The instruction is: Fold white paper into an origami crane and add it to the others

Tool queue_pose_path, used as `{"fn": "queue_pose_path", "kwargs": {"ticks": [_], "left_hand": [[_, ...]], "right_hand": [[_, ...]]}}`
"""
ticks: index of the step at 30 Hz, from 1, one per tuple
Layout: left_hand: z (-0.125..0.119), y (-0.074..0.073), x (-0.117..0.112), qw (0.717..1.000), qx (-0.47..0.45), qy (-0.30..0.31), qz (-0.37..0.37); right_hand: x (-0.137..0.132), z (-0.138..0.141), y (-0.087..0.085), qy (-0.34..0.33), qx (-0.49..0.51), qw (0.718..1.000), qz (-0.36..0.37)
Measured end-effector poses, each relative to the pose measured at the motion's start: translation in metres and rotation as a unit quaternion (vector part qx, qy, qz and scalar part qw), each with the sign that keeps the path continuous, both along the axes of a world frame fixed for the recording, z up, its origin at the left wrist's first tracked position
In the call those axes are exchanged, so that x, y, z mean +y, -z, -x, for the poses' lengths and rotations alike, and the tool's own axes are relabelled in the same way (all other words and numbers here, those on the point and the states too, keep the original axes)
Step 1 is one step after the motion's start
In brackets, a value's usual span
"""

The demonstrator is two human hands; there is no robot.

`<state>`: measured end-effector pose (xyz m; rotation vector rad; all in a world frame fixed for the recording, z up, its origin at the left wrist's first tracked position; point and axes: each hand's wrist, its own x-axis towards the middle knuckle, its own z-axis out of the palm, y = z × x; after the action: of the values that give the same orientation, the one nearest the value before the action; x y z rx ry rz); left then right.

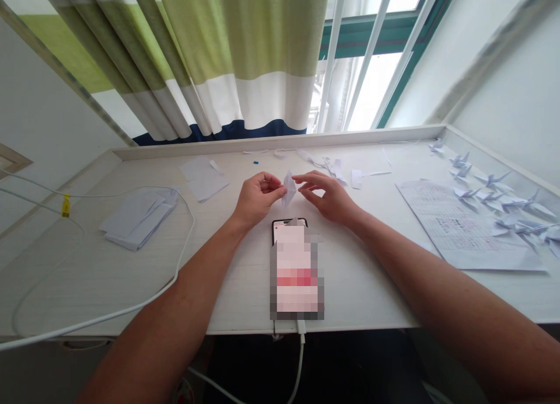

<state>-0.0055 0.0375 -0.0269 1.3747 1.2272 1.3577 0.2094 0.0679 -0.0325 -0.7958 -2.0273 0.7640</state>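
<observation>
A small piece of folded white paper (pixel 289 191), diamond-shaped and upright, is pinched at its left side between the thumb and fingers of my left hand (pixel 258 198). My right hand (pixel 327 195) is on the other side with its fingers apart and pointing at the paper. Its index fingertip is at the paper's upper right edge; whether it touches I cannot tell. Just below both hands lies a phone (pixel 297 275) with a blurred screen and a white cable plugged into its lower end.
Several folded paper cranes (pixel 490 181) stand along the desk's right side, some on a printed sheet (pixel 455 229). A stack of white paper (pixel 139 217) and loose square sheets (pixel 205 179) lie left. Paper scraps (pixel 338 170) are behind my hands. A white cable (pixel 186 246) loops across the left.
</observation>
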Motion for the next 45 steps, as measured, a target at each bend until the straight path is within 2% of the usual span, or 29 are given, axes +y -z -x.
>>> {"fn": "queue_pose_path", "kwargs": {"ticks": [5,9,12,15,19,24,32,35,37,39,42,45], "left_hand": [[0.0,-0.002,-0.002,0.999,0.013,0.036,0.004],[-0.001,0.0,-0.002,0.999,0.009,0.052,0.003],[-0.002,0.002,-0.002,0.998,0.047,0.048,-0.019],[-0.004,0.001,-0.003,0.992,0.101,0.052,-0.06],[-0.005,-0.001,-0.006,0.985,0.13,0.075,-0.089],[-0.005,-0.001,-0.007,0.983,0.138,0.084,-0.083],[-0.002,0.003,-0.003,0.99,0.129,0.062,-0.02],[0.0,0.004,-0.001,0.991,0.124,0.047,0.001],[0.002,0.005,0.0,0.992,0.119,0.037,0.014],[0.004,0.006,0.0,0.994,0.1,0.037,0.028],[0.006,0.007,0.001,0.995,0.07,0.051,0.049],[0.005,0.008,0.002,0.993,0.094,0.058,0.044]], "right_hand": [[-0.001,0.002,0.0,-0.02,-0.036,0.998,-0.044],[-0.003,0.001,-0.004,0.006,-0.061,0.995,-0.072],[-0.003,-0.002,-0.008,0.047,-0.047,0.992,-0.103],[-0.003,-0.003,-0.011,0.06,-0.003,0.996,-0.061],[-0.005,0.0,-0.009,0.012,0.002,1.0,0.028],[-0.005,0.003,-0.01,0.013,0.013,0.997,0.079],[0.003,0.0,-0.005,0.065,0.029,0.993,0.097],[0.002,-0.002,-0.002,0.064,0.002,0.997,0.034],[0.001,-0.003,-0.002,0.029,-0.036,0.998,-0.037],[0.0,-0.004,-0.002,-0.017,-0.083,0.993,-0.078],[0.001,-0.004,-0.002,-0.035,-0.119,0.989,-0.086],[0.004,-0.003,0.001,-0.024,-0.127,0.987,-0.091]]}}
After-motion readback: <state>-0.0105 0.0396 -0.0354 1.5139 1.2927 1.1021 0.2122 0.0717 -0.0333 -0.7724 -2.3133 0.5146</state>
